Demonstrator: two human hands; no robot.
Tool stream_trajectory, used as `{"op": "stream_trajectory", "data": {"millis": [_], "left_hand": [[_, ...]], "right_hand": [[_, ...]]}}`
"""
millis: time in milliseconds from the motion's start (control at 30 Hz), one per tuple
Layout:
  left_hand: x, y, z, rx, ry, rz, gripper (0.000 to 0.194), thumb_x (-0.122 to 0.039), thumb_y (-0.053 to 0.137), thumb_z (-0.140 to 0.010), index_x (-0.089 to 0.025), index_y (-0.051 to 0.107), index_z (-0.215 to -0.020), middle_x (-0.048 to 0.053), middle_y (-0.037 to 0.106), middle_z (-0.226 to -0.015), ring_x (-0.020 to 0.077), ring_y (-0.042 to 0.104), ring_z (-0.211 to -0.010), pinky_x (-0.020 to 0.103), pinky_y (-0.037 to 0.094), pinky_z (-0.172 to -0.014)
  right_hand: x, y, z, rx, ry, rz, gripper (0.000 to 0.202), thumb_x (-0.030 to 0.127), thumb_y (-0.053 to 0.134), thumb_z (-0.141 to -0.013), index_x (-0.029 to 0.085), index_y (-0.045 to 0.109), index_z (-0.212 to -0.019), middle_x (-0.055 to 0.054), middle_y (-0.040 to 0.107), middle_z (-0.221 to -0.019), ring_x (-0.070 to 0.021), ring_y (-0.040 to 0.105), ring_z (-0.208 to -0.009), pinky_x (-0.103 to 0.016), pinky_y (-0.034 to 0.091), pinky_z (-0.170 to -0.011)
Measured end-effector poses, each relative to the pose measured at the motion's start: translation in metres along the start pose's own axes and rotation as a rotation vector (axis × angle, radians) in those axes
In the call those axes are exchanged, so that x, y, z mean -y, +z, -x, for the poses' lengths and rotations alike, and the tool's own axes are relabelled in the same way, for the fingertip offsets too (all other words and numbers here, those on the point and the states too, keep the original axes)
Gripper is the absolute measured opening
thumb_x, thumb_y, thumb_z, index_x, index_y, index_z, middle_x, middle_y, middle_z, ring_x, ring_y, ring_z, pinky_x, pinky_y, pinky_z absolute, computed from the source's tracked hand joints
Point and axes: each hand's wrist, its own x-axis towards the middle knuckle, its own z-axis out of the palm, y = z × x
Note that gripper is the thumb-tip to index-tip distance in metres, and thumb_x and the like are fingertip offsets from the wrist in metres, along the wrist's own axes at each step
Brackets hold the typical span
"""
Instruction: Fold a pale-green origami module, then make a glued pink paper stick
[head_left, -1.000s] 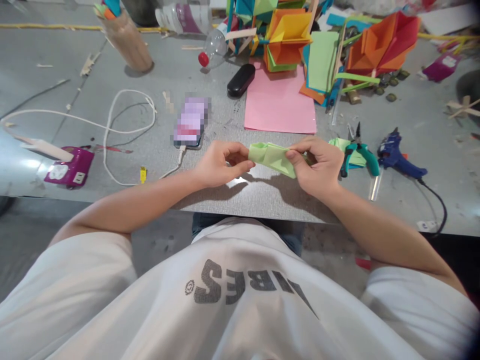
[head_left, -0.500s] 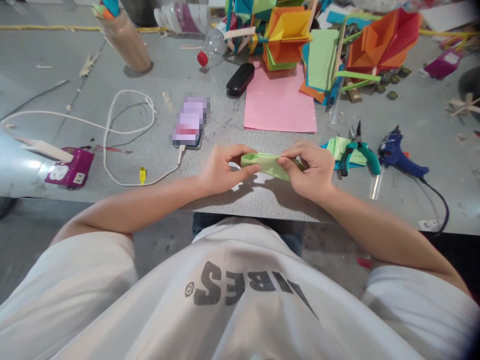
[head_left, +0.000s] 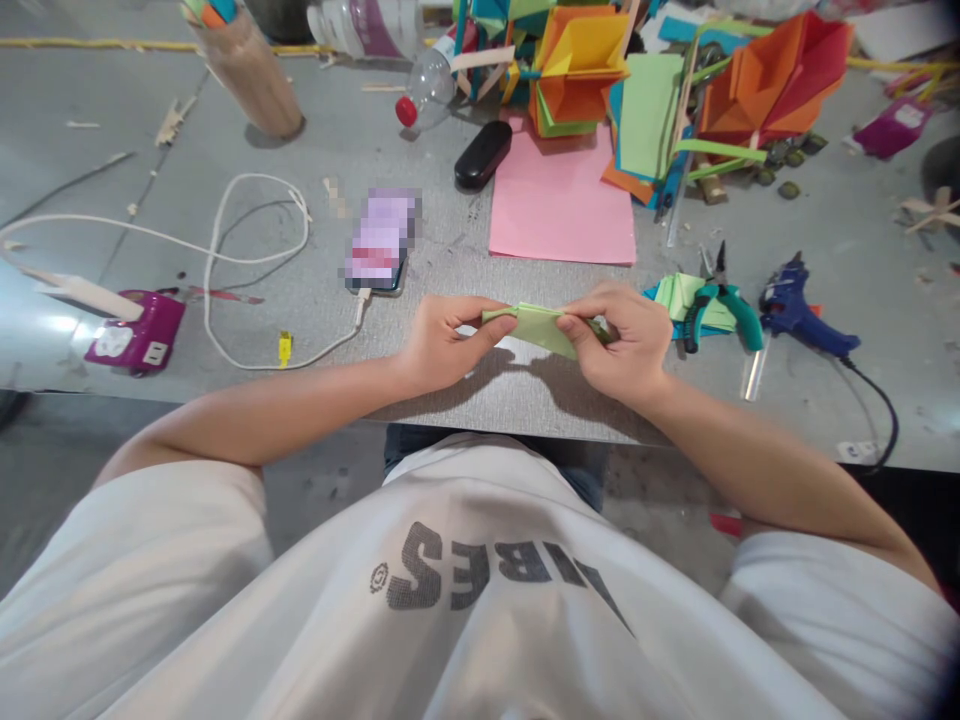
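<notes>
A folded piece of light green paper (head_left: 544, 329) is held just above the table's front edge, with its shadow below. My left hand (head_left: 448, 342) pinches its left end between thumb and fingers. On the other end, my right hand (head_left: 621, 338) grips with the thumb in front and the fingers behind, hiding part of the paper. Close to the right hand lie small folded green papers (head_left: 679, 292), with teal-handled pliers (head_left: 721, 305) resting over them. A blue glue gun (head_left: 802, 308) is farther right.
A phone (head_left: 381, 240) on a white cable (head_left: 212, 290) lies left of my hands. Pink paper (head_left: 562, 205) and a black case (head_left: 484, 155) are ahead. Behind stand folded paper shapes (head_left: 581, 55), a bottle (head_left: 427, 90) and a wooden cup (head_left: 255, 80). A purple box (head_left: 139, 335) sits far left.
The left end of the green paper, which stood open in a loop, is now pressed flat between my left thumb and fingers. Both hands stay in nearly the same place.
</notes>
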Motion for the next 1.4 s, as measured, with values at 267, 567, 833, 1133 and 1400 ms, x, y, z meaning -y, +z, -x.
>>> {"op": "stream_trajectory", "data": {"millis": [267,567,833,1133,1400], "left_hand": [[0.0,0.001,0.001,-0.048,-0.013,-0.005,0.039,-0.056,0.075,-0.108,-0.021,0.09,-0.103,0.006,0.089,-0.093,0.0182,0.081,-0.08,0.031,0.065,-0.076],[0.002,-0.001,0.001,-0.029,0.004,-0.055,0.04,-0.056,0.075,-0.108,-0.021,0.089,-0.095,0.004,0.082,-0.079,0.0133,0.065,-0.064,0.03,0.05,-0.062],[0.008,0.002,-0.006,-0.203,0.017,0.02,0.043,-0.062,0.082,-0.104,-0.026,0.075,-0.127,0.01,0.081,-0.125,0.0218,0.077,-0.108,0.036,0.064,-0.089],[0.002,0.01,0.007,0.116,0.015,0.145,0.049,-0.059,0.088,-0.1,-0.021,0.075,-0.128,0.012,0.08,-0.123,0.0211,0.082,-0.105,0.035,0.07,-0.094],[0.006,0.008,0.007,0.173,-0.028,0.153,0.043,-0.055,0.09,-0.1,-0.02,0.083,-0.124,0.013,0.084,-0.131,0.0208,0.086,-0.107,0.033,0.072,-0.095]], "right_hand": [[0.007,0.001,-0.001,0.113,0.13,-0.063,0.023,0.044,0.081,-0.102,0.029,0.081,-0.084,-0.003,0.079,-0.075,-0.0205,0.069,-0.066,-0.038,0.057,-0.065],[0.017,-0.003,-0.006,0.369,0.253,-0.233,0.017,0.036,0.083,-0.098,0.025,0.083,-0.085,0.001,0.075,-0.073,-0.0138,0.062,-0.061,-0.031,0.051,-0.06],[-0.001,0.004,-0.005,0.169,0.419,-0.225,0.047,0.065,0.088,-0.097,0.025,0.074,-0.078,-0.001,0.072,-0.07,-0.0155,0.059,-0.061,-0.032,0.048,-0.055],[0.018,0.009,-0.002,0.225,0.256,-0.255,0.044,0.069,0.085,-0.097,0.027,0.074,-0.098,-0.005,0.08,-0.092,-0.0204,0.071,-0.077,-0.037,0.06,-0.068],[0.014,0.013,0.004,0.245,0.251,-0.365,0.039,0.062,0.085,-0.1,0.028,0.064,-0.101,-0.001,0.071,-0.09,-0.0176,0.067,-0.075,-0.035,0.061,-0.069]]}}
